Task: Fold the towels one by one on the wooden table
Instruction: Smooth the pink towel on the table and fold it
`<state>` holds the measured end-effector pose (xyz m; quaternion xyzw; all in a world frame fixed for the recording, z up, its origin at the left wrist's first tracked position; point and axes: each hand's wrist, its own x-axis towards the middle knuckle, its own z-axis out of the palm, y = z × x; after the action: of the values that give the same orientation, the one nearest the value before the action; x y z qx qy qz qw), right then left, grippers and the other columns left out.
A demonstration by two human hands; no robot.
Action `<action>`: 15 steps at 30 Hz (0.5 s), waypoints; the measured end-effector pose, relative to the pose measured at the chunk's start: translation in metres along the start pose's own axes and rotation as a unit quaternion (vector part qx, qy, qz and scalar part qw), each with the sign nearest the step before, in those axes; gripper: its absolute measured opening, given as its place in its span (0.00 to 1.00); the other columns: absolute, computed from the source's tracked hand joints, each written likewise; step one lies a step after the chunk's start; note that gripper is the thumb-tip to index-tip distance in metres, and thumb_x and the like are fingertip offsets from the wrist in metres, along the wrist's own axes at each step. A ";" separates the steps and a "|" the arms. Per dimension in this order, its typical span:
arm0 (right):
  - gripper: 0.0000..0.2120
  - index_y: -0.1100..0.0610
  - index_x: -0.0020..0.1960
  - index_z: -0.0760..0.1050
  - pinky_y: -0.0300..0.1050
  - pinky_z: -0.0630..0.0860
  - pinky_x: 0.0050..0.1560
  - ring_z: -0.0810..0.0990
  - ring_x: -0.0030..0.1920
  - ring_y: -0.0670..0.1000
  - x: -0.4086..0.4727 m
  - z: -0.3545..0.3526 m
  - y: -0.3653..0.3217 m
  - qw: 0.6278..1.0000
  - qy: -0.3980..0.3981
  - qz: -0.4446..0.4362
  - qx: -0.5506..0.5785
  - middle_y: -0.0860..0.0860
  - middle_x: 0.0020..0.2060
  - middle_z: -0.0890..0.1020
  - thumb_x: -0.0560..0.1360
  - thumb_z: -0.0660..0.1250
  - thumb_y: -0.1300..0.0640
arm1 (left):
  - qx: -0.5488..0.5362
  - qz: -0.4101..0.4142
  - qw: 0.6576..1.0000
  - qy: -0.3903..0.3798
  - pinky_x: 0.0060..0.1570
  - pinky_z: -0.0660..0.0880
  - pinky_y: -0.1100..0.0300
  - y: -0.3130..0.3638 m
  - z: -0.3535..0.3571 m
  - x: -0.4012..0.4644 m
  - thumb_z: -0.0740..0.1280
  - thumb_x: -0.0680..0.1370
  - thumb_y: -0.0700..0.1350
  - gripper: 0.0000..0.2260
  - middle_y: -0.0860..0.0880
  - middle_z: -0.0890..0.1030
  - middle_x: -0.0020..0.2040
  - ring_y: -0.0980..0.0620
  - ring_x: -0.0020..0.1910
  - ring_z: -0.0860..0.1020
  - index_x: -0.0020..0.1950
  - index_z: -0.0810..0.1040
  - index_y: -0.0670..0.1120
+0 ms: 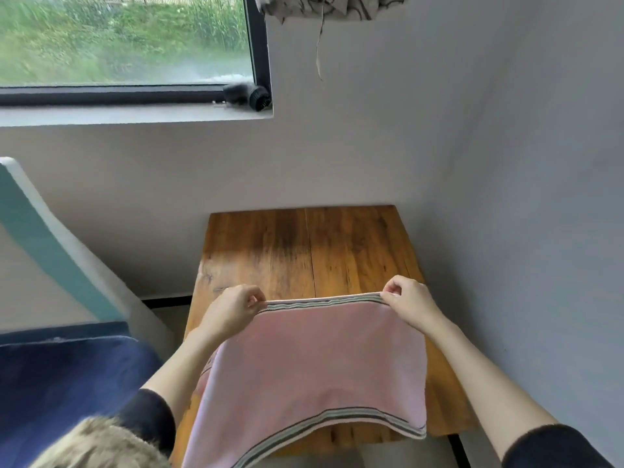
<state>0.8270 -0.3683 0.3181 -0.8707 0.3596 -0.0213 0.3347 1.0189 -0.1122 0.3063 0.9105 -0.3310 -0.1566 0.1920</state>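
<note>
While both hands pinch the far striped edge, the pink towel (314, 359) hangs stretched over the near half of the wooden table (304, 244), its lower striped hem drooping past the table's front edge. Left hand (233, 309) grips the left corner, fingers curled round the hem; right hand (410, 304) does the same at the right corner, thumb and forefinger closed on the fabric. Top edge is taut and roughly level between them, sagging slightly toward the left. Looks like an early fold step: either laying it flat or bringing edge to edge, can't tell which. To do it well: keep tension even across the top edge, hold both corners at the same height, lower the towel so the body lands on the wood without bunching, then line up the striped hems before releasing. Risk: near end is off the table, so weight may drag it toward the person; shift it farther onto the wood first. Far half of the table shows bare boards. No other towels visible in frame.
</note>
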 end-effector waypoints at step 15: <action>0.15 0.56 0.63 0.72 0.54 0.72 0.60 0.74 0.60 0.56 0.202 0.047 0.042 0.995 -0.086 0.018 -0.052 0.54 0.60 0.76 0.78 0.62 0.54 | -0.012 -0.146 0.989 0.013 0.49 0.74 0.52 -0.017 0.067 0.157 0.59 0.78 0.40 0.11 0.44 0.76 0.50 0.42 0.49 0.77 0.53 0.80 0.46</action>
<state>0.9642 -0.4923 0.2153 -0.8789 0.3455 0.0787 0.3193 1.1157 -0.2206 0.2152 0.9487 -0.1904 -0.1748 0.1822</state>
